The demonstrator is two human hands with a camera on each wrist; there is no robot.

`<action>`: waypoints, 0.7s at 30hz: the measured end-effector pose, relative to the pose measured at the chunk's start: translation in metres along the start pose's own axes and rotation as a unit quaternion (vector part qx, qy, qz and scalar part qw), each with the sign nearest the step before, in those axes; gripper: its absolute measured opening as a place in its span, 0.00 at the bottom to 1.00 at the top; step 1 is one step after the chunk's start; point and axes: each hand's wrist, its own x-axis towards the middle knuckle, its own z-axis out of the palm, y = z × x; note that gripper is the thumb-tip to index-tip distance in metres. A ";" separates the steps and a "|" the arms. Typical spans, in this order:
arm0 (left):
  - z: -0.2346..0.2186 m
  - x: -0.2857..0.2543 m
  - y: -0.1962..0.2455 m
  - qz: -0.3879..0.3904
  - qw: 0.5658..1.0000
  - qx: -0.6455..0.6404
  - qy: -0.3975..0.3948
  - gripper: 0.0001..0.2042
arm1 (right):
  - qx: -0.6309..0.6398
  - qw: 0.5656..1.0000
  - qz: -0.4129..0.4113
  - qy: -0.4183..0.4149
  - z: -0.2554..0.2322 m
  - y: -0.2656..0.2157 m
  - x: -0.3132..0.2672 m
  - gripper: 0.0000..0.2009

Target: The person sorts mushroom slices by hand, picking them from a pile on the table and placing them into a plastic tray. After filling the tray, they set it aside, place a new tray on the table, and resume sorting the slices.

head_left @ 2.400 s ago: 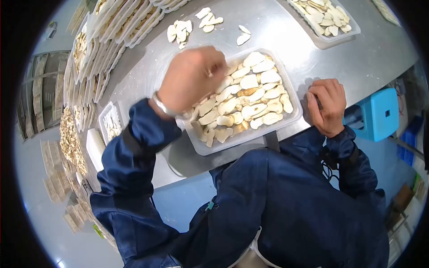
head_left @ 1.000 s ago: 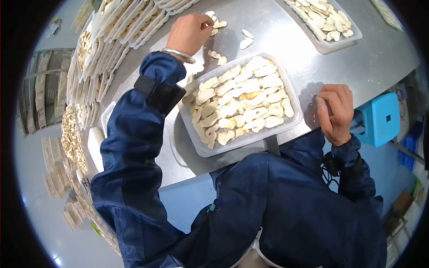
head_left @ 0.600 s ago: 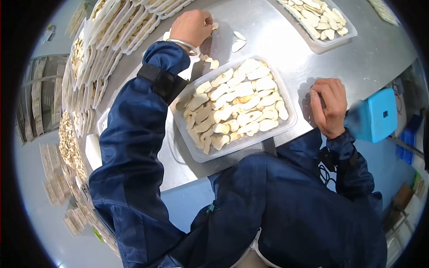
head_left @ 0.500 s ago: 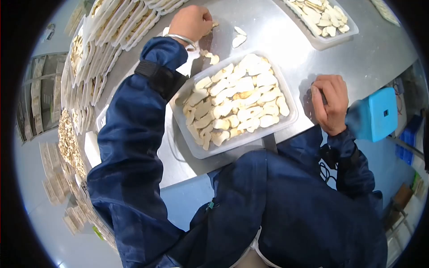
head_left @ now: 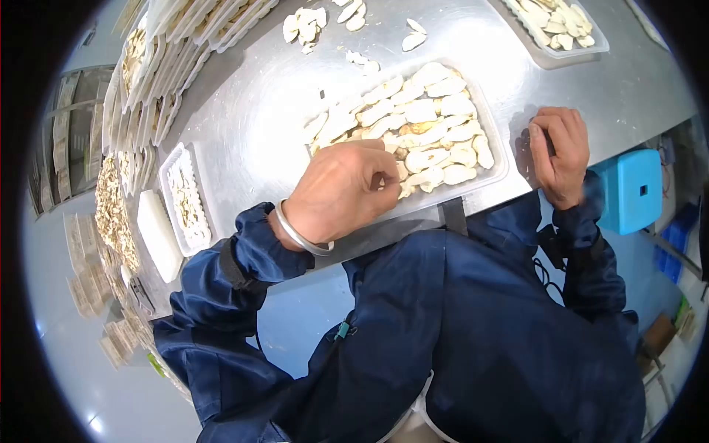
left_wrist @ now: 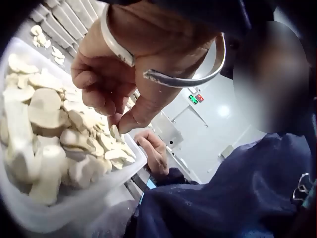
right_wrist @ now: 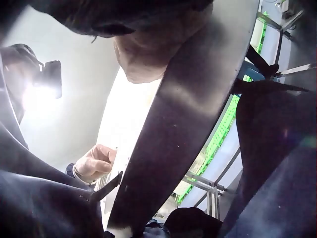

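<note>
A clear plastic tray (head_left: 501, 164) on the metal table holds rows of pale, mushroom-like slices (head_left: 422, 110). My left hand (head_left: 336, 186), wearing a silver bangle, is over the tray's near left part. In the left wrist view, the thumb and forefinger of this hand (left_wrist: 141, 74) pinch a small slice (left_wrist: 115, 132) just above others; its far side is hidden. My right hand (head_left: 563, 155) rests at the table edge, right of the tray, fingers loosely curled and holding nothing visible. The right wrist view shows part of this hand (right_wrist: 148, 57).
Small slice piles (head_left: 304, 26) lie beyond the tray. A second filled tray (head_left: 569, 50) stands far right, stacked trays (head_left: 166, 70) far left. A narrow tray (head_left: 198, 240) and white block (head_left: 159, 235) are at left, a blue stool (head_left: 639, 190) below right.
My left hand has come back from the far slice piles to the near side of the tray, uncovering those piles. My right hand stays at the table edge.
</note>
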 end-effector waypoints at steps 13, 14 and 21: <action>0.018 0.003 -0.007 0.059 0.996 0.063 0.021 0.04 | -0.010 1.000 0.001 0.000 0.000 0.001 -0.001 0.03; 0.019 0.003 -0.007 0.063 0.995 0.070 0.028 0.04 | -0.008 1.000 0.000 0.001 0.000 0.001 -0.001 0.03; -0.026 0.004 -0.010 0.043 0.989 0.041 0.132 0.04 | 0.000 1.000 0.007 0.009 -0.001 -0.001 0.001 0.03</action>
